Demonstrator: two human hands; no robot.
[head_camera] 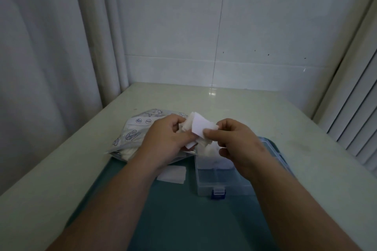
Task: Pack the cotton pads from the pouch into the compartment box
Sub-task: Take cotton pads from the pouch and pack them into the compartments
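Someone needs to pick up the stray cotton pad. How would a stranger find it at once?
Start at the green mat on the table. On it stands a clear box with a blue latch; just left of it lies one flat white pad. Unlike the held pads, it lies alone, outside box and pouch.

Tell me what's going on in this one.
A person holds a bunch of cotton pads over the open compartment box. The left hand grips the bunch while the right hand pinches the top pad. The pouch lies behind the left hand, with more pads visible inside. One loose pad lies on the teal mat beside the box.
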